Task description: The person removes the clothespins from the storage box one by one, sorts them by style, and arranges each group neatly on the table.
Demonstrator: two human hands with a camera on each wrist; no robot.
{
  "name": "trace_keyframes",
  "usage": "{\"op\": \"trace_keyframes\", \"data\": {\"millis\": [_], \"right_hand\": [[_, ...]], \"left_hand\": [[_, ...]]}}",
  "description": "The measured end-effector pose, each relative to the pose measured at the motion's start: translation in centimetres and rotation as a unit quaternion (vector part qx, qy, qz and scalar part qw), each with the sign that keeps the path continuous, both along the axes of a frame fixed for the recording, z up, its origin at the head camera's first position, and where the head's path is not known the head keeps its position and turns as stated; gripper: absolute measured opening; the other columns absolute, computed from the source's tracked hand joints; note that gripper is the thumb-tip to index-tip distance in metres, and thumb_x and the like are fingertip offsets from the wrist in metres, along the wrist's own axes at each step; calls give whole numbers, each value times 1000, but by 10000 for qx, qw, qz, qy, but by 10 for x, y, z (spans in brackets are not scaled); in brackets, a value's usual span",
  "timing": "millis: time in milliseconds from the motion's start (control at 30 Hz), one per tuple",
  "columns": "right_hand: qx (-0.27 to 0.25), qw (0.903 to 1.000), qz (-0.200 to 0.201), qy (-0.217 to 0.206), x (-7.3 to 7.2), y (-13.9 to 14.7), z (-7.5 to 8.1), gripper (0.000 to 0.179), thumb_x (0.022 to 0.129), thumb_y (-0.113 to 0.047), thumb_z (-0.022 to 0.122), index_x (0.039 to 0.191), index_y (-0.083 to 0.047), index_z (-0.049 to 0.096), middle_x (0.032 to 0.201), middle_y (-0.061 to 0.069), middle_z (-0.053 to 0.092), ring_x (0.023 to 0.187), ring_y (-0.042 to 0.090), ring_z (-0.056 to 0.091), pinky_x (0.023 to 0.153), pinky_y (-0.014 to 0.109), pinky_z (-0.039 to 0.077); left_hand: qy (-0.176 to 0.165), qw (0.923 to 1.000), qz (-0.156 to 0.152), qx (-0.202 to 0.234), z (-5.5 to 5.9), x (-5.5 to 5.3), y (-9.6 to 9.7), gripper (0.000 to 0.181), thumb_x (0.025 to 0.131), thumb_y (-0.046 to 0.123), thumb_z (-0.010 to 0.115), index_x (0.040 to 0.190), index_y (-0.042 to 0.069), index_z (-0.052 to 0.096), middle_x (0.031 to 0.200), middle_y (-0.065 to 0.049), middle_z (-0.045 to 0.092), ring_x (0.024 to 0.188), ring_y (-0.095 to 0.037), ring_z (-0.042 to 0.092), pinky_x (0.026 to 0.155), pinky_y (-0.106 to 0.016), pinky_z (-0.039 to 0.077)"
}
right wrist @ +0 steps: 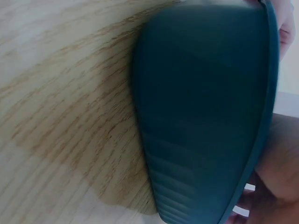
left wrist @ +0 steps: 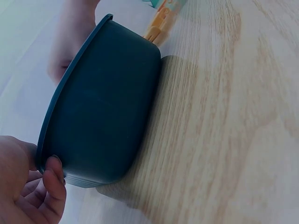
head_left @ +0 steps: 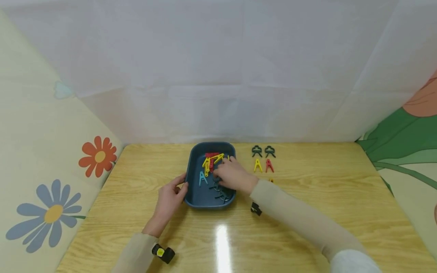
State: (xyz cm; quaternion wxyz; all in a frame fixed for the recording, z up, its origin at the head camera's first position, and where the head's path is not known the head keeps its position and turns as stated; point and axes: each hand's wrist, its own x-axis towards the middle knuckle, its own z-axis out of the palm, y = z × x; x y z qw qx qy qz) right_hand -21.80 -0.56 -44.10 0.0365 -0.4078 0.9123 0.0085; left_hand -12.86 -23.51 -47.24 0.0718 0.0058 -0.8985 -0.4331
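A dark blue plastic basin holds several spring clips. Among them are yellow clips and red ones near its far end, a light blue clip toward the left, and dark green clips at the near right. My left hand grips the basin's left rim, thumb and fingers on either side, as the left wrist view also shows. Over the right rim reaches my right hand, its fingers down among the clips. The basin wall blocks most of that hand in the right wrist view; whether it pinches a clip is hidden.
Right of the basin, two dark green clips lie side by side on the wooden table. Nearer are a yellow clip and a red clip. A small orange-yellow piece peeks out behind my right forearm. White sheeting hangs behind.
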Motion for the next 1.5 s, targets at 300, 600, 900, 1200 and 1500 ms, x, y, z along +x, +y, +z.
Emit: {"op": "trace_keyframes", "data": {"millis": [300,600,900,1200,1500], "right_hand": [[492,9984,-21,293,-5,-7,-5,14,95,-40,78,102,-29,79,108,-11,75,105,21,56,89,39,36],[320,9994,-51,140,-7,-9,-8,26,96,-50,72,86,-27,75,92,-12,71,96,20,54,87,39,35],[102,9996,134,-236,-9,-11,-5,31,103,-25,68,134,-25,70,132,0,70,129,27,57,115,53,39],[177,9985,135,-507,-11,-12,-7,11,100,-18,71,108,-23,75,119,-2,72,127,27,57,120,59,31],[389,9980,194,-458,-11,-13,-7,29,97,-27,77,125,-26,70,129,-3,69,130,26,56,119,56,34]], "left_hand": [[13,10000,-28,-78,0,0,0,41,103,7,62,143,-2,61,117,-23,72,50,-12,51,46,-25,41],[-111,9999,-1,-42,1,1,0,42,104,9,62,144,-1,60,118,-22,72,52,-15,52,46,-25,41],[-28,10000,21,-29,0,1,0,41,103,8,62,143,-2,61,116,-22,72,50,-13,51,45,-25,40],[24,10000,20,-39,0,1,1,41,103,8,62,142,-1,62,114,-21,73,50,-13,51,45,-25,40],[107,9999,-2,-50,2,1,1,40,103,6,62,142,-2,62,114,-22,73,47,-10,49,44,-25,38]]}}
